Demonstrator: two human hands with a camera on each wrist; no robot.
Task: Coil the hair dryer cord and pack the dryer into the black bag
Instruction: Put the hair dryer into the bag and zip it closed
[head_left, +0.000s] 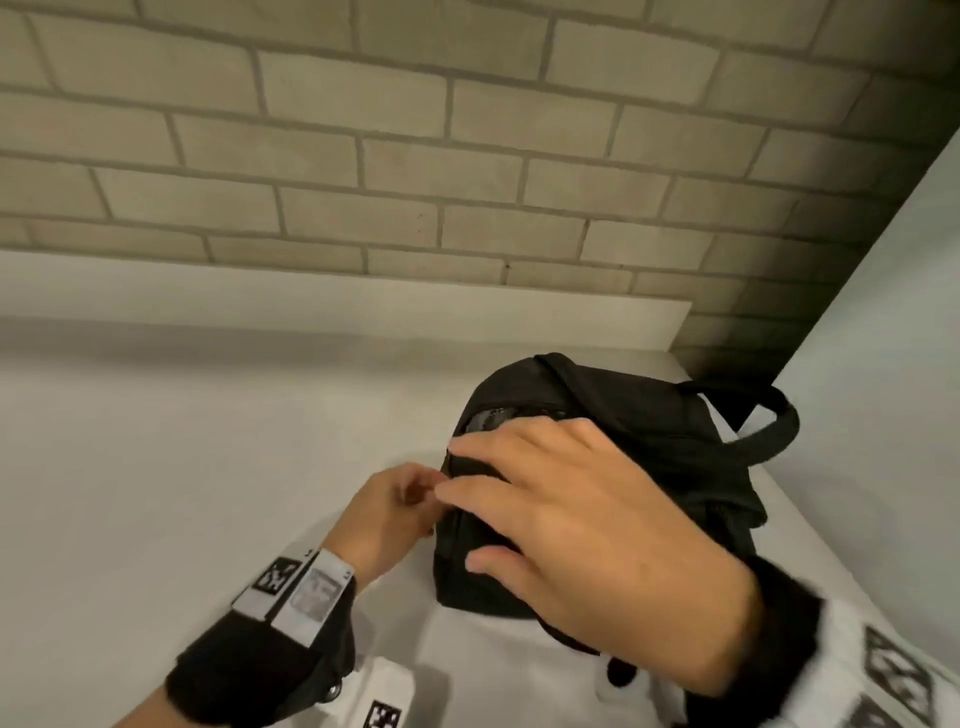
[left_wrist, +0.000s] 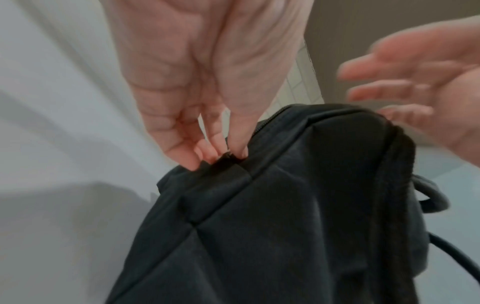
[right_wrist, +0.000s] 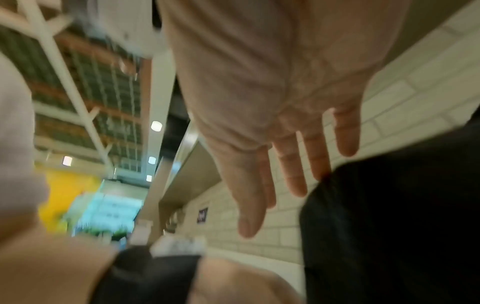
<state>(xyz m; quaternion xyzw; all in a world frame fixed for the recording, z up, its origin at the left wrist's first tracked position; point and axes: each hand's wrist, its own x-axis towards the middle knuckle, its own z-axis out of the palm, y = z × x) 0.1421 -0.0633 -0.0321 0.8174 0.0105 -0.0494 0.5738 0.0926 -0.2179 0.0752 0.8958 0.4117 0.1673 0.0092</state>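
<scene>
The black bag (head_left: 649, 431) lies on the white counter (head_left: 208, 467), its near end towards me. My left hand (head_left: 418, 493) pinches a small black tab at the zipper's end (left_wrist: 226, 159) on the bag's (left_wrist: 272, 226) left corner. Over the bag's top is my right hand (head_left: 498, 499), fingers straight and spread; the left wrist view shows this right hand (left_wrist: 415, 88) blurred and just apart from the fabric. In the right wrist view the fingers (right_wrist: 291, 170) reach beside the dark bag (right_wrist: 389, 226). The hair dryer and its cord are hidden.
A carry loop (head_left: 779, 415) sticks out at the bag's far right. A thin black strap (left_wrist: 454, 261) trails from the bag's right side. A brick wall (head_left: 467, 156) rises behind the counter, and a pale side wall (head_left: 883, 364) closes off the right.
</scene>
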